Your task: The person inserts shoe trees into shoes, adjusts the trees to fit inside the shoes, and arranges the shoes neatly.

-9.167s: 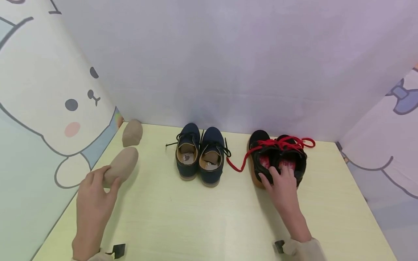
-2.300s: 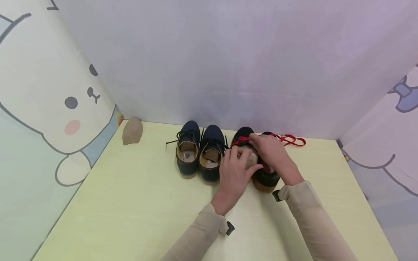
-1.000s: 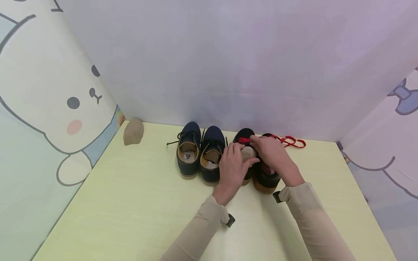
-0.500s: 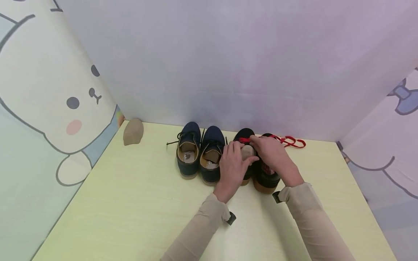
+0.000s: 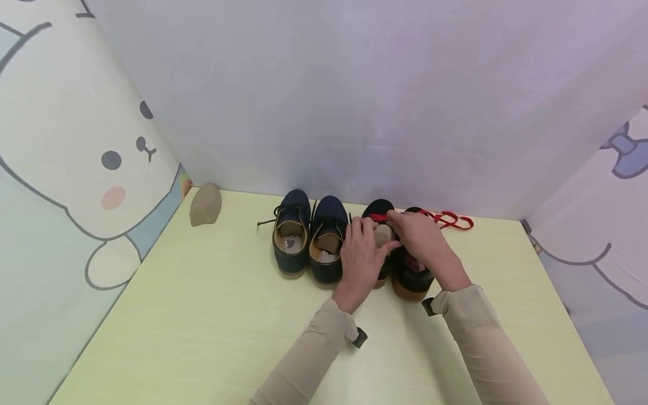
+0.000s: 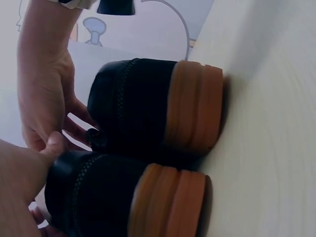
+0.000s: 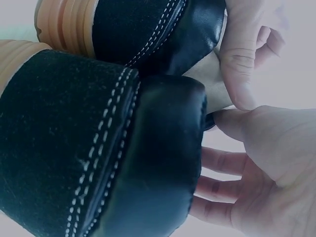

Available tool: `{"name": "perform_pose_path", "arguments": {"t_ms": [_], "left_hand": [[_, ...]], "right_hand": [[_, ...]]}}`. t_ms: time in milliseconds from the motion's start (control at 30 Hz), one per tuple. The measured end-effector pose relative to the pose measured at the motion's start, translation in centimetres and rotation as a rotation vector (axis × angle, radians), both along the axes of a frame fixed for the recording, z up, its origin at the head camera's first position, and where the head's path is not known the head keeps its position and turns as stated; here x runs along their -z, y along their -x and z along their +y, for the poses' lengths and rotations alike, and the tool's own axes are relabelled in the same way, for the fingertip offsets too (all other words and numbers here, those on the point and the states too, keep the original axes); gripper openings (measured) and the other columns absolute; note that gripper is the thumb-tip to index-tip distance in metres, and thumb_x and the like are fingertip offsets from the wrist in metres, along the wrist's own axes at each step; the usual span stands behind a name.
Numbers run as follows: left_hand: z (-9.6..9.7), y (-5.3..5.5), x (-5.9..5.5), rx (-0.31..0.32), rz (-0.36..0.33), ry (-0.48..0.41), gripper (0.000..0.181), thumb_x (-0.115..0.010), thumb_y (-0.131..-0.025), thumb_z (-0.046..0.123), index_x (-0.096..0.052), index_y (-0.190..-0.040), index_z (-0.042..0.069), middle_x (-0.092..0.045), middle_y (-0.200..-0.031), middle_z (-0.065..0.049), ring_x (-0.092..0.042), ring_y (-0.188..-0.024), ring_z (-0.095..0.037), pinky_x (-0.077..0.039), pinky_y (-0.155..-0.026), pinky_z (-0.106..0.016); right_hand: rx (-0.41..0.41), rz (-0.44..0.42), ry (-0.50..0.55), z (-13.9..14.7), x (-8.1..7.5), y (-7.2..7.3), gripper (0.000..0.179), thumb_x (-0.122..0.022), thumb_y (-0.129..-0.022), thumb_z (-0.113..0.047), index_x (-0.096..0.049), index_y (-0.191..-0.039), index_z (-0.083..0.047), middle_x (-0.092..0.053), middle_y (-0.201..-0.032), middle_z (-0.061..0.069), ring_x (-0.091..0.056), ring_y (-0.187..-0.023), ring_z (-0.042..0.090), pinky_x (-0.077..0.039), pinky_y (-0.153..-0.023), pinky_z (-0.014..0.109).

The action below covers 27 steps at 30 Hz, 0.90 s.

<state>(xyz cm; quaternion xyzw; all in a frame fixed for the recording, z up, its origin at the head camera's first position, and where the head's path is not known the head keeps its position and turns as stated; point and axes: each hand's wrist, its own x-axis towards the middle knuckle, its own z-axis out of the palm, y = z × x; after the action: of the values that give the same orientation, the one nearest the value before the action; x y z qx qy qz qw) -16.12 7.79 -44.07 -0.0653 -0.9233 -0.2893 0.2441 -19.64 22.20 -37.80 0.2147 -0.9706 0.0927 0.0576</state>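
Two black shoes with red laces stand side by side at the right of the table, toes toward the wall. In the left black shoe [image 5: 378, 208] sits a beige shoe insert [image 5: 383, 235], its rounded back end showing at the opening. My left hand [image 5: 360, 256] grips that end, thumb on the right side and fingers on the left. My right hand [image 5: 424, 239] reaches over the right black shoe [image 5: 412, 284] and pinches a dark flap [image 7: 211, 121] at the left shoe's opening, beside the red laces [image 5: 378, 217]. The front of the insert is hidden inside the shoe.
A navy lace-up pair, a left shoe [image 5: 291, 261] and a right shoe [image 5: 326, 270], stands just left of the black ones, with brown inside. Another beige insert [image 5: 206, 205] lies at the table's far left corner. Loose red lace [image 5: 458, 221] trails to the right.
Since the oldest frame, the insert has come from the left into the left black shoe, and the black pair has shifted left. Over the last second the left hand has edged forward slightly.
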Motion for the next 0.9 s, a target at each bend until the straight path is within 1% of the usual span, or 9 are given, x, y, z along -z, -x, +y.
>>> {"name": "perform_pose_path", "arguments": {"t_ms": [200,433,500,633,800,900], "left_hand": [[-0.2,0.0,-0.7,0.018,-0.067,-0.019,0.062,-0.078,-0.077,0.062,-0.054,-0.111,0.016,-0.055,-0.106,-0.002,-0.060,-0.096,-0.018,-0.058,-0.070,-0.031],[-0.9,0.1,-1.4,0.081,-0.134,-0.003,0.051,-0.078,-0.082,0.053,-0.055,-0.112,0.018,-0.058,-0.112,-0.002,-0.062,-0.098,-0.019,-0.059,-0.068,-0.036],[-1.1,0.2,-1.6,0.098,-0.143,0.013,0.049,-0.078,-0.083,0.051,-0.055,-0.112,0.019,-0.059,-0.114,-0.002,-0.063,-0.099,-0.019,-0.059,-0.068,-0.037],[-1.2,0.3,-1.8,0.117,-0.156,0.049,0.046,-0.076,-0.086,0.050,-0.053,-0.112,0.019,-0.057,-0.114,-0.002,-0.061,-0.099,-0.020,-0.059,-0.066,-0.036],[-1.2,0.4,-1.7,0.129,-0.140,0.058,0.042,-0.075,-0.088,0.048,-0.054,-0.112,0.020,-0.057,-0.113,-0.002,-0.061,-0.098,-0.020,-0.057,-0.064,-0.035],[-1.2,0.5,-1.6,0.138,-0.130,0.062,0.041,-0.075,-0.090,0.047,-0.055,-0.115,0.021,-0.057,-0.113,-0.001,-0.061,-0.098,-0.019,-0.057,-0.064,-0.035]], "right_hand": [[-0.003,0.024,0.004,0.0,0.1,0.1,0.018,-0.055,-0.107,-0.012,-0.054,-0.090,-0.014,-0.044,-0.063,0.001,-0.047,-0.061,0.023,-0.036,-0.058,0.032],[0.006,0.010,0.002,0.0,0.1,0.0,0.014,-0.055,-0.107,-0.012,-0.056,-0.093,-0.013,-0.046,-0.064,0.001,-0.048,-0.063,0.023,-0.038,-0.059,0.033],[0.009,0.009,0.006,0.0,0.1,-0.1,0.013,-0.055,-0.107,-0.012,-0.058,-0.095,-0.013,-0.046,-0.064,0.002,-0.048,-0.063,0.023,-0.039,-0.059,0.033],[0.013,-0.002,0.013,-0.1,0.0,-0.2,0.010,-0.055,-0.108,-0.013,-0.059,-0.098,-0.013,-0.047,-0.065,0.002,-0.049,-0.063,0.024,-0.041,-0.061,0.034],[0.023,-0.017,0.013,-0.1,0.0,-0.2,0.010,-0.055,-0.108,-0.014,-0.059,-0.099,-0.013,-0.047,-0.065,0.002,-0.049,-0.065,0.024,-0.042,-0.061,0.035],[0.028,-0.023,0.009,-0.1,0.1,-0.2,0.010,-0.055,-0.108,-0.014,-0.059,-0.099,-0.013,-0.047,-0.065,0.002,-0.049,-0.065,0.024,-0.042,-0.061,0.035]]}}
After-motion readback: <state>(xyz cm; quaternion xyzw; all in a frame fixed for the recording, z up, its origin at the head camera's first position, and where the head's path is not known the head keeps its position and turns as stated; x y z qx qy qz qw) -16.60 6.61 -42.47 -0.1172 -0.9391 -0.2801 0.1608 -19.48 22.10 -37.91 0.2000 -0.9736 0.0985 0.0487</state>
